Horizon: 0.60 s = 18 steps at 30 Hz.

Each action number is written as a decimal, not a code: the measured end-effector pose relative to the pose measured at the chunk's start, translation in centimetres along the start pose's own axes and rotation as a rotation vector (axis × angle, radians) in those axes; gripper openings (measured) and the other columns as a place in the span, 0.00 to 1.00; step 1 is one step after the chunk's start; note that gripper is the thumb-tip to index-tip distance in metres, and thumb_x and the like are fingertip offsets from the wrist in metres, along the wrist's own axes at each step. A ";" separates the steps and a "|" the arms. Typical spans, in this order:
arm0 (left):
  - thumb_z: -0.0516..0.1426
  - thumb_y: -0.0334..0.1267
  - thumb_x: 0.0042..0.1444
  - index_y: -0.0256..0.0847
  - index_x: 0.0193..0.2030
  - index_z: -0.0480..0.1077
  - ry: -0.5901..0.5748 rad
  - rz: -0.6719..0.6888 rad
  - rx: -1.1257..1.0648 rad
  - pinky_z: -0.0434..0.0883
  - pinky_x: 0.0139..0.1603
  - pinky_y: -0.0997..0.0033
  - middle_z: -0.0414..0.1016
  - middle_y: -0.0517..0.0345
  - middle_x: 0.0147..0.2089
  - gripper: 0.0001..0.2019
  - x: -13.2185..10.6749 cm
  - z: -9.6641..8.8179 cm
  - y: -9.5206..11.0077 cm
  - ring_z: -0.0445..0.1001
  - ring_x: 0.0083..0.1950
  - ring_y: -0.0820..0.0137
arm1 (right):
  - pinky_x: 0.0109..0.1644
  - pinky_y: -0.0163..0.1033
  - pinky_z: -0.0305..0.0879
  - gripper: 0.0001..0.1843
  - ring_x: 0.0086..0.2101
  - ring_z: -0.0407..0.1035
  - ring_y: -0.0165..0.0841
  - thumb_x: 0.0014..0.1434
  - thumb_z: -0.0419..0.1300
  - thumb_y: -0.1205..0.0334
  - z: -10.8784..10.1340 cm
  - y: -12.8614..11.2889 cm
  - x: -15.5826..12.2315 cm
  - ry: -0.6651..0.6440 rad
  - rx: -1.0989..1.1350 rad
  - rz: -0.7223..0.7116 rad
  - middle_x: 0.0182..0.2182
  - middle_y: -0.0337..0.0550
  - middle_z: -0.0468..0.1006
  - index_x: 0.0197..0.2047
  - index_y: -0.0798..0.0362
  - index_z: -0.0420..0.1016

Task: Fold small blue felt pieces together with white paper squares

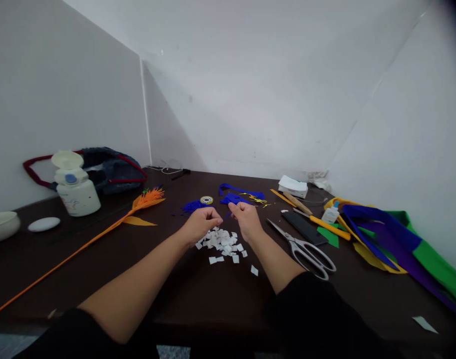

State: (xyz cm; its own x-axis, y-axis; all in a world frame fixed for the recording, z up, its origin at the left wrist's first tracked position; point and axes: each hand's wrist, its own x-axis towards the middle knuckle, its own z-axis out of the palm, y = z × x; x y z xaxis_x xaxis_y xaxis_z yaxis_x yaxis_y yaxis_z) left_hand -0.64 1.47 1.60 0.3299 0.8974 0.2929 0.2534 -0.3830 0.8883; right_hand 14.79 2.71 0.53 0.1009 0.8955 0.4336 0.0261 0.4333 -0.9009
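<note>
Pinching thumb to fingertips, the left hand [203, 222] and right hand [246, 218] are closed on either side of a loose heap of white scraps [222, 240]; what each grips, if anything, is too small to tell. At or just beyond the right fingertips is blue material [231, 198], probably light, soft and best pinched by an edge. The flat, squarish scraps look papery, easily scattered. Smooth metal scissors [292, 240] lie nearby.

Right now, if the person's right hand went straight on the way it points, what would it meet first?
For the right hand, most likely the blue piece just beyond its fingers. Depth is unclear, so the fingers may already touch it; the blue strip seems to lie farther on.
</note>
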 end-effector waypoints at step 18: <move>0.56 0.40 0.41 0.36 0.21 0.67 0.073 -0.005 0.139 0.60 0.26 0.75 0.70 0.60 0.21 0.08 0.0 0.6 0.3 0.64 0.23 0.75 | 0.20 0.32 0.45 0.23 0.16 0.48 0.23 0.46 0.55 0.47 -0.4 -0.2 0.3 0.074 -0.107 0.013 0.11 0.32 0.56 0.13 0.55 0.57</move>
State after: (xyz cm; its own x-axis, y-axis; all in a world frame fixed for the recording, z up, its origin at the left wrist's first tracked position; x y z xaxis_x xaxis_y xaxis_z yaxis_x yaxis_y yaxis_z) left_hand 0.00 1.21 1.65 0.2626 0.9111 0.3178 0.3799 -0.4004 0.8339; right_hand 15.16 2.83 0.83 0.1745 0.8894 0.4225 0.1298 0.4045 -0.9053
